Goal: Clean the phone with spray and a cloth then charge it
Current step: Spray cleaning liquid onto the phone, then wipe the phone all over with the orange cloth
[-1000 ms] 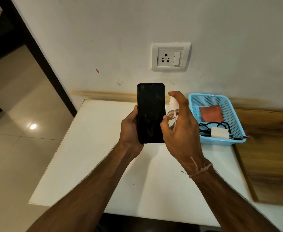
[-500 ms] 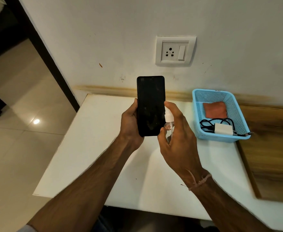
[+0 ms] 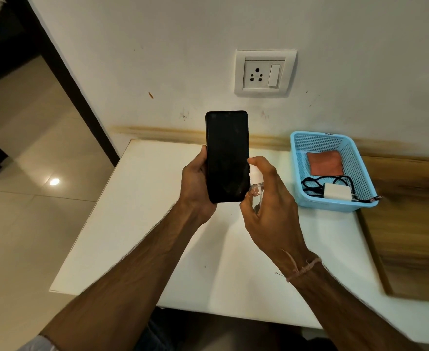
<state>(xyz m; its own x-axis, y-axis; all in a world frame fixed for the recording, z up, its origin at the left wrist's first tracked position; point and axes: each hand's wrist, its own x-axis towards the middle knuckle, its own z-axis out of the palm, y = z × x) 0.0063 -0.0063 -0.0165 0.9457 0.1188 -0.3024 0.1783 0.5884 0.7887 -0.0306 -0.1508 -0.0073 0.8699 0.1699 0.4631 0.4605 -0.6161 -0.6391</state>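
— Phone (image 3: 226,155) first: it stands upright in the left hand (image 3: 196,182), gripped by its lower edges with the thumb on the near side, dark screen facing the person and lifted clear of the white table (image 3: 137,224).

— Why hold it up like that?

— I'd say so the glass faces the nozzle. The right hand (image 3: 271,206) is wrapped around a small clear spray bottle (image 3: 256,184) just beside the phone's lower right edge, forefinger curled over the white cap, looking ready to press.

— And the cloth?

— Beyond the right hand, well apart from it: a folded reddish cloth (image 3: 324,163) lies in the blue basket (image 3: 335,205), with the white charger (image 3: 337,191) and its black cable (image 3: 317,183) nearer the basket's front wall. Probably kept together so each is one reach away.

— The socket?

— The wall socket (image 3: 265,73) is above both hands, right over the phone. Handy for charging later; wiping seems to come next, and it hasn't begun.
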